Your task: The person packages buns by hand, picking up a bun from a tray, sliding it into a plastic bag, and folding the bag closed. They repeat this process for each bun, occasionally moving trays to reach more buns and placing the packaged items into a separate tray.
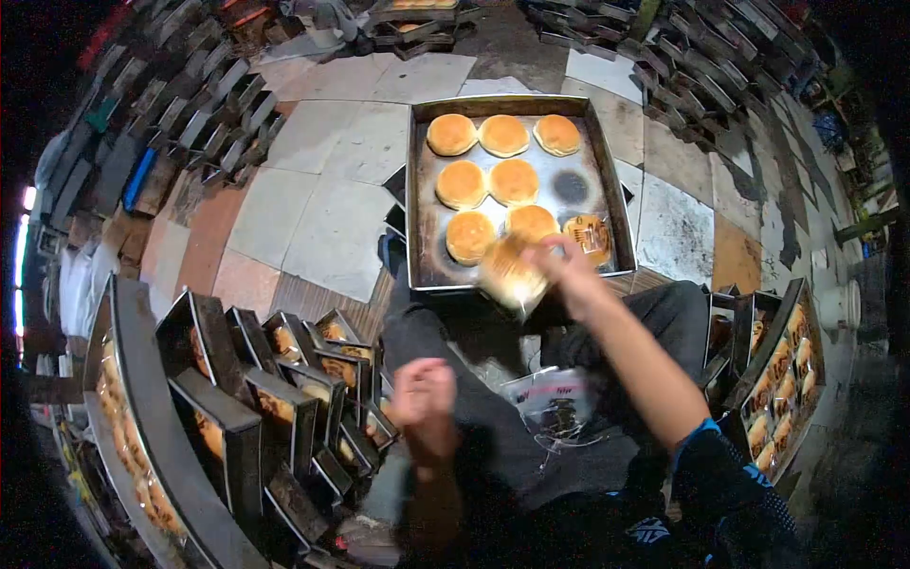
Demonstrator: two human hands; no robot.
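Note:
A metal tray [414,190] in front of me holds several round golden buns [462,184]. One bun at the tray's right front [587,239] is in clear wrapping with dark print. My right hand [566,270] is closed on a wrapped bun [513,272], blurred by motion, over the tray's near edge. My left hand [424,391] is raised above my left leg, its fingers curled and blurred; whether it holds anything is hidden. Between my legs lies a stack of clear printed bags [559,403].
Stacked metal trays of wrapped buns stand at my left [220,417] and right [780,379]. More stacked trays [213,114] line the far left and far right. A white bucket [840,304] stands at the right.

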